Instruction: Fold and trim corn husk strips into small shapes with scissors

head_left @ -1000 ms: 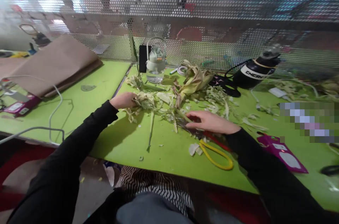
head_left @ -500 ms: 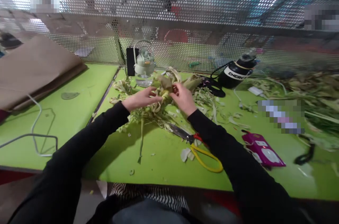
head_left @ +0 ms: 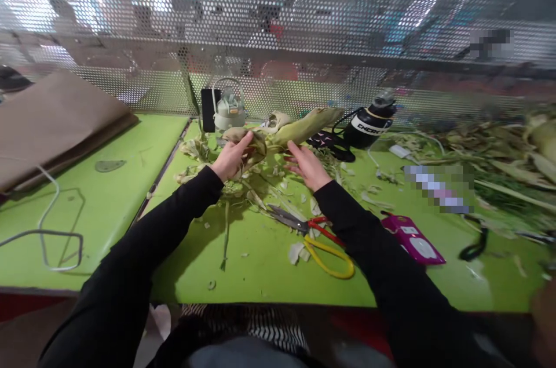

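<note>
A bundle of pale green and tan corn husks is raised a little above the green table, its long leafy end pointing to the right and back. My left hand is closed around the brownish left end of this bundle, thumb on top. Beside its underside, my right hand has its fingers apart, the thumb close to the husk; whether it touches is unclear. Scissors with red and yellow handles lie slightly apart on the table in front of my right hand. Husk scraps are scattered around and under my hands.
Behind the husks stand a pale-lidded bottle and a dark phone. A black bottle leans at the back right. Nearer lies a magenta device. Brown paper and bent wire occupy the left. Perforated metal closes off the back.
My left hand has closed around the husk bundle's left end. My right hand has come off the middle and opened. The leafy end now points up to the right. The view has shifted slightly.
</note>
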`<state>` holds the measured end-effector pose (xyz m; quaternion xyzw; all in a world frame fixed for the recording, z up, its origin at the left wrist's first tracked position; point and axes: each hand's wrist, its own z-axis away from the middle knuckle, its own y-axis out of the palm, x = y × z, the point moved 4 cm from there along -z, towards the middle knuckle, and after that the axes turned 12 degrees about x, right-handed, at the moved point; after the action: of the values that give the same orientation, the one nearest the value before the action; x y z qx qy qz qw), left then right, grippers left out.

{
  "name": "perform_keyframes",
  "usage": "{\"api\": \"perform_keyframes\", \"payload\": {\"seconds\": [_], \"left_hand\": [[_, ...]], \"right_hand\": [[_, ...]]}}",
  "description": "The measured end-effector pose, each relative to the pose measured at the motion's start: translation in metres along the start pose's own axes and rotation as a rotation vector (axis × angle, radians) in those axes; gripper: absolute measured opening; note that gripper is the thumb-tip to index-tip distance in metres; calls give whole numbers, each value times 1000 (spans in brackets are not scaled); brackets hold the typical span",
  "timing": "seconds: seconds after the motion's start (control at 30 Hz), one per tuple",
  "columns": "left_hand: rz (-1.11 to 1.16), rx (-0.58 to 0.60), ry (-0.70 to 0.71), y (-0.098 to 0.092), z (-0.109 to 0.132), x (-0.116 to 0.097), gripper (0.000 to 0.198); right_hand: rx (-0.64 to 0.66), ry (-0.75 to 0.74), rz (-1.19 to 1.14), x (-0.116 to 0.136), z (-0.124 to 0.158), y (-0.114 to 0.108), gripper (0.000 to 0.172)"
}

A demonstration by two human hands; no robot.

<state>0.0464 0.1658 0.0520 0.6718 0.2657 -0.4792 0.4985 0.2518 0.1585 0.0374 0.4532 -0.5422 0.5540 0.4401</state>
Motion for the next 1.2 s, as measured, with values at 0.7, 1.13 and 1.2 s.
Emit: {"api": "perform_keyframes", "payload": {"seconds": [0.7, 1.13, 1.2], "left_hand": [[-514, 23, 376, 13, 69, -106, 43], [-100, 235, 355, 16, 56, -82, 35], [-122, 327, 329, 17, 60, -82, 29]], "right_hand": [[-13, -512, -329, 67, 41, 61, 50], [2, -463, -463, 63, 42, 57, 34], [20, -433, -510, 61, 37, 55, 23]]}}
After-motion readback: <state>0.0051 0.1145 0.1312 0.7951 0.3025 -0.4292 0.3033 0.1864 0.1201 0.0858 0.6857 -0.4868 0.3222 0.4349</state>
